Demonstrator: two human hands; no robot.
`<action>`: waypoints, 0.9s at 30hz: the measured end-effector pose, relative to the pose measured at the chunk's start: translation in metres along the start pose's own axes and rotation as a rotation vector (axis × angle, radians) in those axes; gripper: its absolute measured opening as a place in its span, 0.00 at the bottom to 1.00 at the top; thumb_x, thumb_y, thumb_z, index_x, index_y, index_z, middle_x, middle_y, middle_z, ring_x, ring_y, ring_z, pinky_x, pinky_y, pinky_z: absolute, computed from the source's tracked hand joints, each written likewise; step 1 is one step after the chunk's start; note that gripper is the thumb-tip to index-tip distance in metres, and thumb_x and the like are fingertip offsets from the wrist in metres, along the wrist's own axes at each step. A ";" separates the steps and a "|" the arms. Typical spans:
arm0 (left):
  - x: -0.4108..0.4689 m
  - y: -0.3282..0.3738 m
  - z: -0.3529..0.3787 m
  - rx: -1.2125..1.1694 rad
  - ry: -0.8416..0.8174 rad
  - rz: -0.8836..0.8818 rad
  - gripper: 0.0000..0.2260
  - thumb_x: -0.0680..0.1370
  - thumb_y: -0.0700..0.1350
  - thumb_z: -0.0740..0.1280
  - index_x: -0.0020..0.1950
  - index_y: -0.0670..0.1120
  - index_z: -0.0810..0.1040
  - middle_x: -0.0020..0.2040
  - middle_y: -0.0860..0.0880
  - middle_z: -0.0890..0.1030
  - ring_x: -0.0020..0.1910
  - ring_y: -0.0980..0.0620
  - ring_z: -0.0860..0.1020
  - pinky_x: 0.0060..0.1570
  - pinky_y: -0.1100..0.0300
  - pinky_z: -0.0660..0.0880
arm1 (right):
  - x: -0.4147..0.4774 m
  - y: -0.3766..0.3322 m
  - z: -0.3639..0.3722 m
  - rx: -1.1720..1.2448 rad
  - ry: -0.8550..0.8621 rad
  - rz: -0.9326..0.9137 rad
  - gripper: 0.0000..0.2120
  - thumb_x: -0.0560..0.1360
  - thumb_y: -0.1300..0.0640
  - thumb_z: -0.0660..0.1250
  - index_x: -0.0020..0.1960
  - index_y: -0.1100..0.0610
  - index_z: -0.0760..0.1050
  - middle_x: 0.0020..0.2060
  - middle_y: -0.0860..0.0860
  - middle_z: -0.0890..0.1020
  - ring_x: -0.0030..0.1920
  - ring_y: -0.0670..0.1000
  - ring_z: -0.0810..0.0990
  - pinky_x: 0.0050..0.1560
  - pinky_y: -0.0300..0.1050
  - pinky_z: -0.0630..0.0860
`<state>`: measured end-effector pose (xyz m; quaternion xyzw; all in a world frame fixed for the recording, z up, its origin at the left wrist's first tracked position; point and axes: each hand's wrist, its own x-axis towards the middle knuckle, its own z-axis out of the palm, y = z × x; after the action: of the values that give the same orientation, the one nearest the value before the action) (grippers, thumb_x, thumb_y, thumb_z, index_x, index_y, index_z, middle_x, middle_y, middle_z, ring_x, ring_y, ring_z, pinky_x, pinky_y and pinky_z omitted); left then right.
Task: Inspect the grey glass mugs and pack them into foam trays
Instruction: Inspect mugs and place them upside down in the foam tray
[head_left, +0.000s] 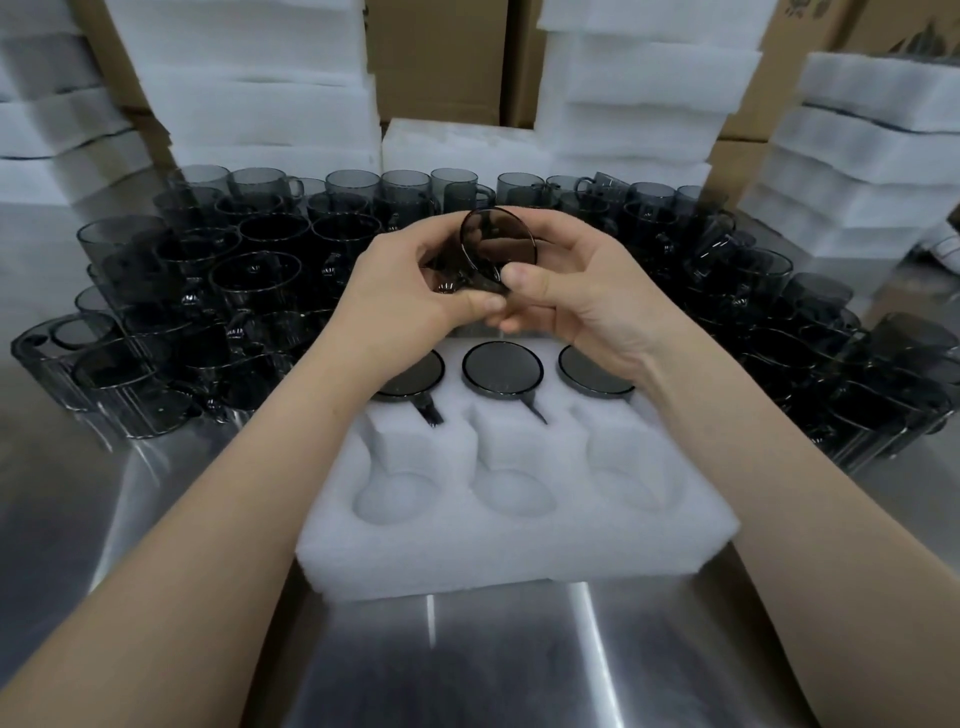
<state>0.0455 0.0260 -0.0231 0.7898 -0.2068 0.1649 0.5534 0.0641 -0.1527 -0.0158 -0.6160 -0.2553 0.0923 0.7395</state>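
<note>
I hold one grey glass mug (493, 244) up above the tray, tilted so its round base faces me. My left hand (410, 291) grips its left side and my right hand (576, 291) grips its right side, thumbs near the lower edge. Below them lies a white foam tray (519, 545) with two rows of pockets. Three mugs sit upside down in the far row: one (415, 376) partly behind my left wrist, one (502, 369) in the middle, one (592, 376) on the right. The three near pockets hold nothing.
Several loose grey mugs crowd the steel table (467, 665) on the left (249, 280), at the back and on the right (810, 332). Stacks of white foam trays (249, 78) and cardboard boxes (441, 57) stand behind them.
</note>
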 end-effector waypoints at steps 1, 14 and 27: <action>0.000 0.001 0.000 0.018 -0.002 -0.006 0.24 0.66 0.43 0.77 0.60 0.53 0.79 0.54 0.54 0.83 0.56 0.58 0.80 0.60 0.59 0.75 | 0.000 0.001 0.001 -0.025 0.018 -0.008 0.22 0.68 0.64 0.73 0.61 0.57 0.74 0.48 0.57 0.82 0.35 0.57 0.83 0.37 0.44 0.81; -0.007 0.011 0.010 0.325 -0.009 0.051 0.24 0.65 0.52 0.77 0.60 0.55 0.77 0.47 0.63 0.80 0.49 0.71 0.75 0.47 0.79 0.67 | 0.002 0.004 0.010 -0.339 0.314 -0.105 0.12 0.79 0.48 0.66 0.43 0.55 0.71 0.38 0.61 0.83 0.22 0.57 0.79 0.18 0.38 0.68; -0.006 0.009 0.005 -0.058 0.061 -0.013 0.18 0.68 0.59 0.70 0.53 0.60 0.66 0.50 0.60 0.82 0.53 0.58 0.81 0.53 0.57 0.77 | -0.002 -0.003 0.003 0.024 -0.020 0.015 0.19 0.84 0.53 0.54 0.70 0.59 0.70 0.58 0.58 0.81 0.52 0.56 0.81 0.51 0.51 0.80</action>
<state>0.0365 0.0194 -0.0206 0.7693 -0.1892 0.1793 0.5833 0.0609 -0.1516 -0.0134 -0.6080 -0.2569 0.1073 0.7435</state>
